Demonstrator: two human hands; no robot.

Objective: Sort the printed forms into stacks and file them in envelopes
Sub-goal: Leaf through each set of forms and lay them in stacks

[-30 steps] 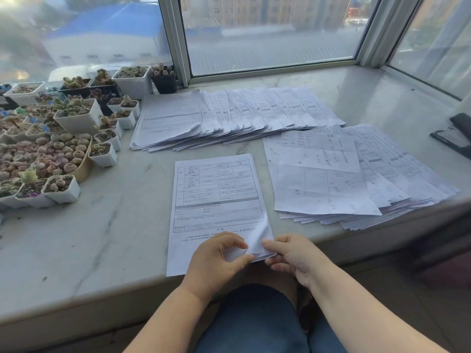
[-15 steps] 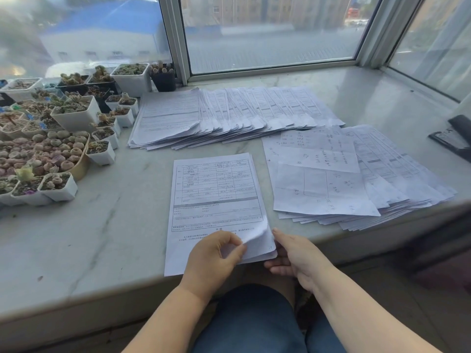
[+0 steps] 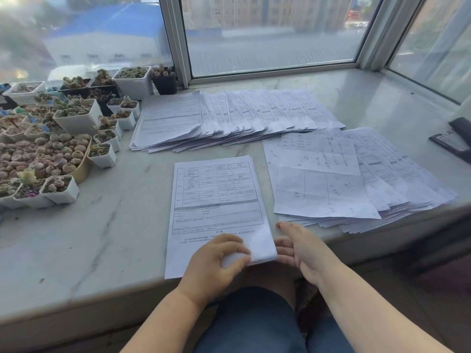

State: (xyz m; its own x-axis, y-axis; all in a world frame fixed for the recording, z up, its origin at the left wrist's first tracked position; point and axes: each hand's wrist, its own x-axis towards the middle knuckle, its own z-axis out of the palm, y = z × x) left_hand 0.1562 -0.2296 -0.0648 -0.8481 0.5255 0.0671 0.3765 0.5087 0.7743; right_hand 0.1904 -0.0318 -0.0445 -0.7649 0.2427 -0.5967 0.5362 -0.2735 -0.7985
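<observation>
Left hand (image 3: pixel 216 261) pinches the form's (image 3: pixel 216 200) corner at 6 o'clock on the sill (image 3: pixel 102 238); right hand (image 3: pixel 303 248), fingers straight, touches its edge; stacks (image 3: pixel 229 118) at 12 and 3

Print too small to read, edges cut the scene

The left hand (image 3: pixel 214 261) covers the form's (image 3: pixel 216 200) near corner; pots (image 3: pixel 15 192) run off the left edge; a dark object (image 3: pixel 456 141) is cropped at right.
</observation>
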